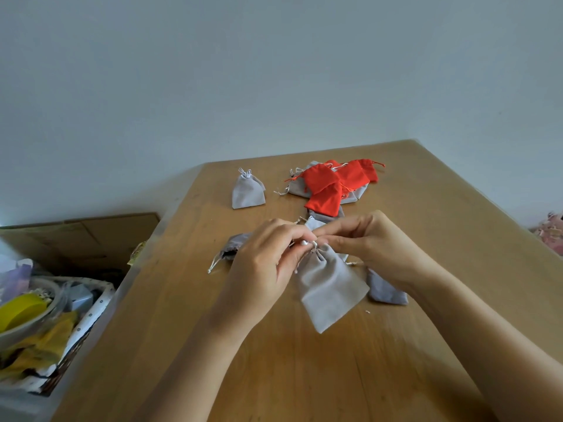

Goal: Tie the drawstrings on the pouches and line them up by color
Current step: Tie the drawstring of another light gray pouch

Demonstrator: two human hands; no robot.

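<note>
A grey pouch [330, 287] hangs just above the wooden table [304, 376], its mouth gathered. My left hand [265, 266] and my right hand [370, 246] both pinch its white drawstrings [310, 245] at the neck. One grey pouch [247, 190] with a tied bow lies apart at the back left. A heap of red pouches [330, 185] lies over more grey ones at the back. Another grey pouch [385, 289] lies under my right wrist, and one with an open mouth [234, 248] lies behind my left hand.
Left of the table stand a cardboard box [91, 239] and a basket [91, 315] holding a bowl with yellow tape and cloth scraps. A plain wall rises behind the table. Something pinkish [551, 233] lies off the right edge.
</note>
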